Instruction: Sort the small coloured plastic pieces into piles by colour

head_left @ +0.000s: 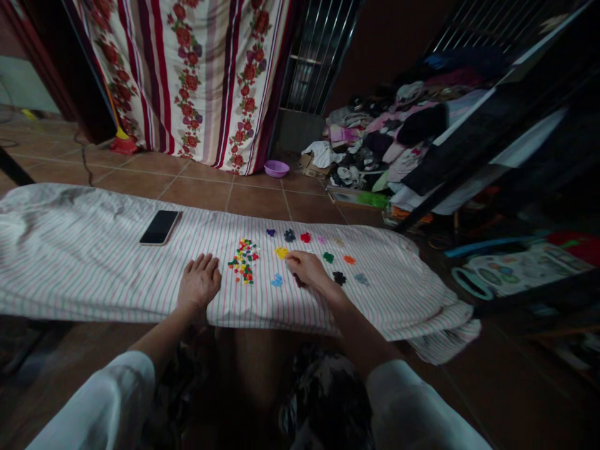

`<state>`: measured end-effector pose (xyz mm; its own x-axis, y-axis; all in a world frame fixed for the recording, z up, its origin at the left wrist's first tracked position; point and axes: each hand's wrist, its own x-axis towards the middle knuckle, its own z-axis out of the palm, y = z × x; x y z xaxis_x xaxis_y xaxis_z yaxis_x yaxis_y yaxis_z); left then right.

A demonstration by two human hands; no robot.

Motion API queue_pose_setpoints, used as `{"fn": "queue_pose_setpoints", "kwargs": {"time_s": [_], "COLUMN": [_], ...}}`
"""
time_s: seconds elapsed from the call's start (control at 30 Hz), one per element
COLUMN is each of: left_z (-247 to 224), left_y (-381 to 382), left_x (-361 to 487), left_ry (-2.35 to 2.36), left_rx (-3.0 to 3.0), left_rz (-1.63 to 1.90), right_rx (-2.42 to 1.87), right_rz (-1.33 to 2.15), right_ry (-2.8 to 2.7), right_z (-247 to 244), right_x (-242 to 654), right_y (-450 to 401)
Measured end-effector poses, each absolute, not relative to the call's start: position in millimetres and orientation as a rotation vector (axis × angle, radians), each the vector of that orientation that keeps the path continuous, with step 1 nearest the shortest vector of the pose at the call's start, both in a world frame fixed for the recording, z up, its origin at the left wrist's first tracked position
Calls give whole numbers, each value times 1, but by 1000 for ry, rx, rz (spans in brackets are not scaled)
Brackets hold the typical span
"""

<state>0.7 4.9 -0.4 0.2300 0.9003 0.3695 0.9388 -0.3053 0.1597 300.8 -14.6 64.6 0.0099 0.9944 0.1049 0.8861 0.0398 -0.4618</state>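
Note:
My left hand (200, 281) lies flat on the striped cloth (117, 269), fingers stretched out, left of a mixed pile of small coloured pieces (244, 259). My right hand (307, 269) is closed in a pinch just right of the yellow pieces (281, 252); whatever is between its fingertips is hidden. Dark brown pieces (299, 281) show partly beneath this hand. Around it sit single-colour piles: light blue (277, 280), dark grey (289, 235), red (305, 237), green (328, 257), orange (349, 259), black (339, 277) and grey-blue (361, 279).
A phone (160, 227) lies on the cloth at left. Beyond the cloth, a purple basin (276, 168) stands on the tiled floor by a flowered curtain (187, 81). Heaped clothes (394, 131) fill the back right. A dark slanted bar (422, 209) stands near the right end.

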Motion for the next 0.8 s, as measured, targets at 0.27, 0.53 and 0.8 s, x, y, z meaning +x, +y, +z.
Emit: {"fn": "queue_pose_setpoints", "kwargs": {"time_s": [0.27, 0.53, 0.8], "left_z": [-5, -4, -6], "left_y": [6, 7, 8], "left_x": [1, 1, 1], "left_ry": [-1781, -1800, -1781], "left_rx": [-2382, -2391, -2382], "left_rz": [-656, -662, -697], "right_rx": [-1642, -1771, -1855], "right_rz": [392, 350, 295], "right_ry": [-2195, -2363, -2473], "right_z": [54, 45, 53], "right_x": [214, 184, 177], "right_y": [10, 35, 40]}}
